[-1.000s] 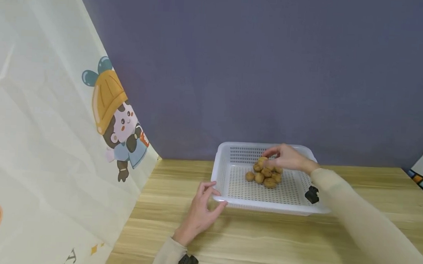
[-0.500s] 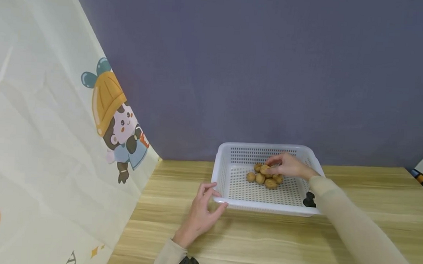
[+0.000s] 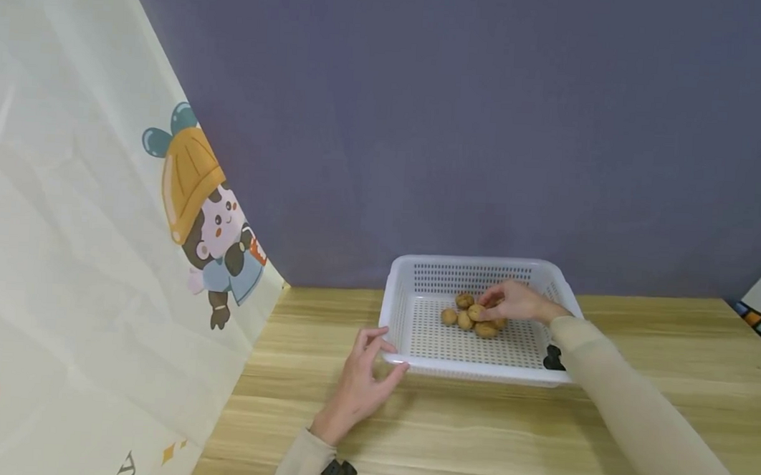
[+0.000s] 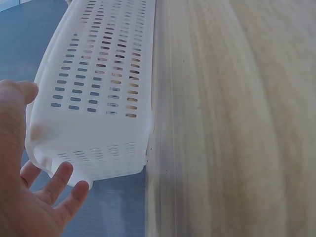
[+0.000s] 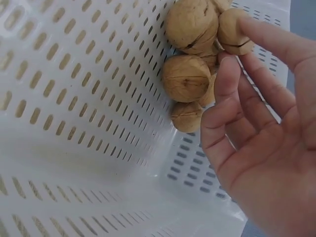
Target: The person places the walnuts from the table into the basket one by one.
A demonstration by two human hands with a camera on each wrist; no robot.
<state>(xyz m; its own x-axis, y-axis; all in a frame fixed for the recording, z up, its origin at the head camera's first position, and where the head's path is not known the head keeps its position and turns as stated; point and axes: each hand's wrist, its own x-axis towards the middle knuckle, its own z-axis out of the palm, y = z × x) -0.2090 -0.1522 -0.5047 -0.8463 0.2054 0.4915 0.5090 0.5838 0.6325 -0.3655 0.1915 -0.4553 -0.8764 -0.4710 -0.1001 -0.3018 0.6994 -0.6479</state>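
A white perforated plastic basket (image 3: 477, 370) stands on the wooden table with several walnuts (image 3: 464, 319) grouped inside it. At its front left corner, my left hand (image 3: 361, 381) holds the rim, thumb at the front edge and fingers on the left edge; the left wrist view shows these fingers (image 4: 57, 182) around the corner. My right hand (image 3: 521, 301) reaches over the basket and pinches a walnut (image 5: 235, 32) between thumb and fingertips, right beside the others. Part of the walnut group is hidden behind this hand.
The wooden table (image 3: 473, 436) extends in front of the basket and to both sides. A dark blue-grey backdrop (image 3: 457, 127) rises directly behind it. On the left hangs a white sheet (image 3: 65, 214) with cartoon prints.
My right hand has moved lower and slightly nearer from the pile's back, with a walnut between its fingers. The pile looks lower and less of it shows. My left hand has stayed at the corner.
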